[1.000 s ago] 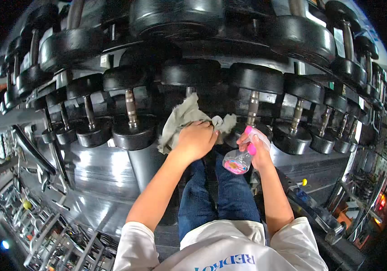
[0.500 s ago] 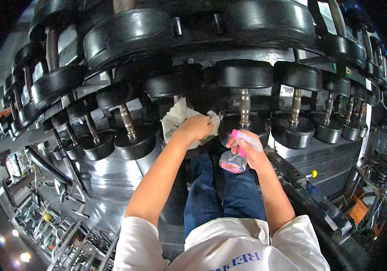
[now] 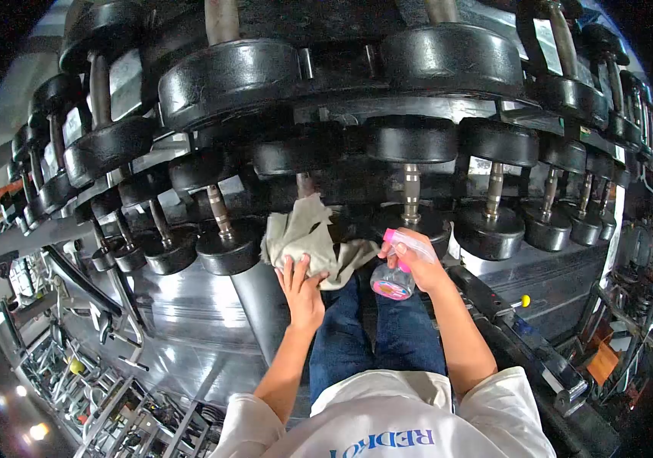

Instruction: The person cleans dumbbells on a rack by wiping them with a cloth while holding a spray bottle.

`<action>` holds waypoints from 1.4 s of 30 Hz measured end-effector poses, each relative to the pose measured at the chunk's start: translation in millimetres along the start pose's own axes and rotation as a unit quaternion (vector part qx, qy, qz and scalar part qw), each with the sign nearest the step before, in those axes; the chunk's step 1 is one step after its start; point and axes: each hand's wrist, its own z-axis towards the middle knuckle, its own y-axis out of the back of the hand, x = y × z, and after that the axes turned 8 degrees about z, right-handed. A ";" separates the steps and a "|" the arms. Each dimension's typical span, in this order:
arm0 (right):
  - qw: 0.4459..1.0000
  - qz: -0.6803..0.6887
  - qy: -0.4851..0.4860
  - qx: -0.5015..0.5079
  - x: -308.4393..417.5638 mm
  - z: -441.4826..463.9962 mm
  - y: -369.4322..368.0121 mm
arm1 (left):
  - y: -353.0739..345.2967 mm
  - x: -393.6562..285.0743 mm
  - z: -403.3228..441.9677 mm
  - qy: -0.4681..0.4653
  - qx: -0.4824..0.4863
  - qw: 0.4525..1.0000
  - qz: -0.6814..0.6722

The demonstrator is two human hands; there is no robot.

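Note:
A grey-beige cloth (image 3: 296, 233) is draped over the near head of a black dumbbell, whose far head (image 3: 297, 149) and part of its metal handle show beyond it. My left hand (image 3: 300, 294) lies on the cloth's near edge with its fingers spread. In my right hand (image 3: 416, 259) is a clear spray bottle (image 3: 392, 282) with a pink collar and nozzle, my fingers wrapped round its top. The bottle is tilted, just in front of the near head of another dumbbell (image 3: 412, 195).
More black dumbbells (image 3: 492, 229) line the lower rack on both sides, and larger ones (image 3: 227, 80) fill the upper tier. A black machine frame (image 3: 525, 343) with a yellow knob (image 3: 525, 301) stands at the right. Gym equipment (image 3: 105, 389) is at the lower left.
My left hand has drawn back toward my body and its fingers have spread on the cloth. The cloth now hangs lower over the dumbbell's near head. The bottle stays in my right hand.

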 end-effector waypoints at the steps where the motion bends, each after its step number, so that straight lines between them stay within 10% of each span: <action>1: 1.000 0.010 0.006 -0.003 -0.8 -0.6 -0.2 | -0.1 -5.9 -6.2 0.043 -0.033 0.993 -0.105; 5: 1.000 0.006 0.007 0.000 -2.8 -0.2 0.9 | 0.4 14.3 -67.3 0.125 0.007 0.971 -0.205; 8: 1.000 -0.012 0.006 -0.005 -4.4 -0.2 3.1 | -20.0 8.3 -56.1 0.612 -0.047 0.553 -0.563; 16: 0.998 -0.024 0.016 -0.057 -9.4 -1.0 -0.5 | -84.4 23.3 35.6 0.516 -0.055 0.310 -0.797; 21: 0.996 -0.014 0.032 -0.077 -10.7 -0.7 -2.1 | -116.4 16.0 20.5 0.438 -0.021 0.283 -0.853; 25: 0.995 0.006 0.040 -0.096 -15.3 -1.5 0.0 | -98.8 -14.9 -9.8 0.592 0.083 0.268 -0.756; 27: 0.993 0.021 0.045 -0.105 -20.5 -1.6 1.2 | -122.9 2.7 -61.6 0.391 0.110 0.168 -0.898; 31: 0.993 0.036 0.060 -0.099 -21.6 -2.5 0.4 | -19.7 -2.7 -28.2 0.528 0.032 0.255 -0.810; 33: 0.992 0.033 0.076 -0.091 -20.4 -2.4 -1.5 | -16.9 36.7 -14.9 0.035 0.067 0.338 -0.938; 35: 0.993 0.029 0.078 -0.078 -19.2 -3.2 -0.4 | -13.9 62.2 -53.5 0.353 -0.093 0.366 -0.856; 37: 0.994 0.033 0.079 -0.068 -19.9 -4.4 1.1 | 19.9 43.8 -5.9 0.492 -0.142 0.601 -0.614; 39: 0.995 0.029 0.074 -0.063 -20.4 -5.1 1.6 | 9.6 41.7 4.5 0.463 -0.101 0.586 -0.657; 40: 0.994 0.034 0.075 -0.066 -20.9 -5.3 -0.5 | 0.8 38.9 14.5 0.338 -0.091 0.862 -0.368; 41: 0.994 0.035 0.079 -0.067 -19.5 -5.2 -2.6 | -9.5 34.2 25.3 0.153 -0.069 0.986 -0.015; 42: 0.995 0.030 0.078 -0.063 -17.4 -5.0 -4.6 | -0.9 15.4 47.9 0.090 0.003 0.992 0.084</action>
